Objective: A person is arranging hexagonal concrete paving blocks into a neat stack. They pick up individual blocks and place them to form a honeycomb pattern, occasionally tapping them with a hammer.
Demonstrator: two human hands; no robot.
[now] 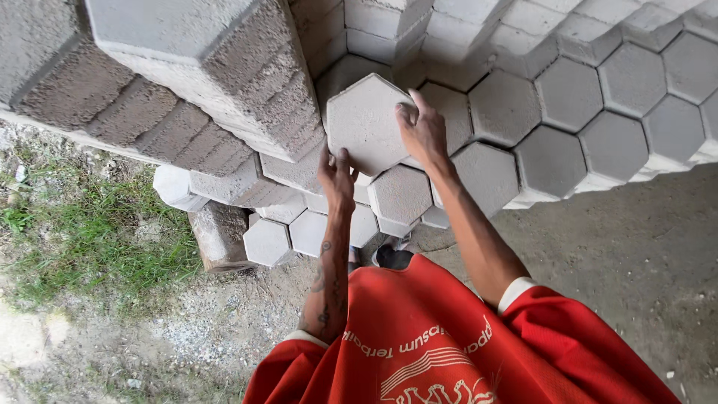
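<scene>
Grey hexagonal concrete paving block (364, 123) held upright, clamped between left hand (338, 178) at its 7 o'clock edge and right hand (422, 133) at 3 o'clock. Lifted clear, not yet set down; stacked grey hexagonal pavers (568, 93) behind at 2 o'clock.

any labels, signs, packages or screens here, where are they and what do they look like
No packages, signs or screens.
Printed emblem: on the front of the red shirt, bottom centre; white curved lettering over a white line drawing.
Hexagonal paver held in both hands: plain grey, unmarked.
</scene>
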